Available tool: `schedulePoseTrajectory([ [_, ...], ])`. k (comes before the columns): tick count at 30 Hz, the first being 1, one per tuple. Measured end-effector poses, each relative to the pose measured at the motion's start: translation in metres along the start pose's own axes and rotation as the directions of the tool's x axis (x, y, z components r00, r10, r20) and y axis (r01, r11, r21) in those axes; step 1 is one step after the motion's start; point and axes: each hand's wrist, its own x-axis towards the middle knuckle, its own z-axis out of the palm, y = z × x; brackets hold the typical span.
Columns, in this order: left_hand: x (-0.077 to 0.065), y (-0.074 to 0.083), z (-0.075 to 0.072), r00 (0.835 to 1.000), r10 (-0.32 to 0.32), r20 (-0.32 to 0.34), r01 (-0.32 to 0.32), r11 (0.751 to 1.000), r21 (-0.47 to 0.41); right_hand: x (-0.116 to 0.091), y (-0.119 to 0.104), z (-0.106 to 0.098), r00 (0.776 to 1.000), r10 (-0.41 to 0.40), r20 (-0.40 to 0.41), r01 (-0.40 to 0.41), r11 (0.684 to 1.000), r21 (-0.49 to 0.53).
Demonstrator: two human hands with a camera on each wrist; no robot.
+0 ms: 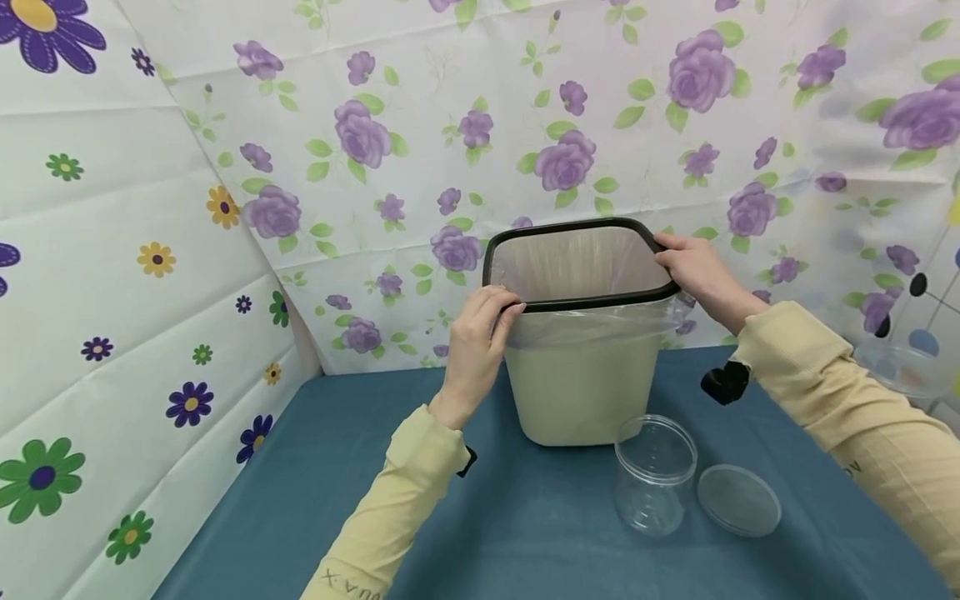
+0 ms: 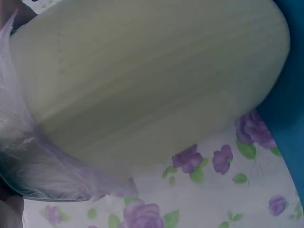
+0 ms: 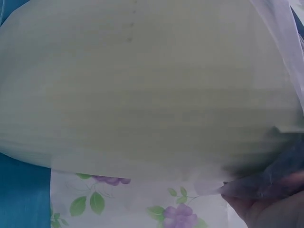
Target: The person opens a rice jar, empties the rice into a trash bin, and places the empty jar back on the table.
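Note:
A pale green trash can [image 1: 585, 396] stands upright on the blue-covered table. A clear plastic trash bag [image 1: 630, 327] lines it, its edge folded down outside the mouth. Round the top, over the bag, runs a black rim ring [image 1: 592, 303]. My left hand [image 1: 474, 340] pinches this ring at the front left corner, and my right hand [image 1: 699, 273] grips it on the right side. The left wrist view is filled by the can's wall [image 2: 156, 80] with the folded bag [image 2: 52, 161] hanging over it. In the right wrist view, fingers [image 3: 280, 213] show beside the bag at the lower right.
In front of the can, a clear plastic jar [image 1: 651, 504] stands without a lid. Just right of it a round clear lid [image 1: 738, 502] lies flat. Flower-printed sheets [image 1: 420, 317] hang behind and to the left of the table [image 1: 330, 467].

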Motion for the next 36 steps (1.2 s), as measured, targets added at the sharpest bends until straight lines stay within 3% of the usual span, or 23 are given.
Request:
schedulePoseTrajectory([
  [5,-0.001,-0.002,0.003,1.0,0.01,-0.012,-0.01,1.0,0.013,-0.001,0.01,-0.003,0.999,-0.044,-0.014,0.044,0.996,0.077],
  [10,-0.001,-0.003,0.004,1.0,0.006,-0.021,-0.006,1.0,0.025,-0.004,0.021,-0.013,0.99,-0.115,-0.082,0.125,0.984,0.127],
  [16,-0.003,-0.006,0.004,1.0,0.012,-0.027,-0.011,0.999,0.036,-0.009,0.043,-0.036,0.995,-0.089,-0.041,0.087,0.995,-0.037],
  [20,-0.004,-0.008,0.002,0.999,0.014,-0.04,-0.013,0.999,0.04,-0.012,0.061,-0.049,1.0,-0.025,0.009,0.026,0.979,-0.201],
  [23,-0.006,-0.008,0.002,0.999,0.019,-0.05,-0.016,0.999,0.044,-0.016,0.079,-0.06,0.998,0.026,0.053,-0.006,0.936,-0.351],
  [27,-0.006,-0.008,0.005,0.998,0.029,-0.055,-0.026,0.999,0.044,-0.023,0.103,-0.077,0.992,0.085,0.096,-0.029,0.877,-0.48],
  [33,-0.006,-0.009,0.01,0.997,0.034,-0.062,-0.031,0.999,0.041,-0.032,0.127,-0.1,0.99,0.117,0.076,-0.045,0.782,-0.621],
  [36,-0.006,-0.008,0.01,0.997,0.034,-0.069,-0.031,0.998,0.045,-0.038,0.141,-0.109,0.99,0.134,0.051,-0.069,0.756,-0.651],
])
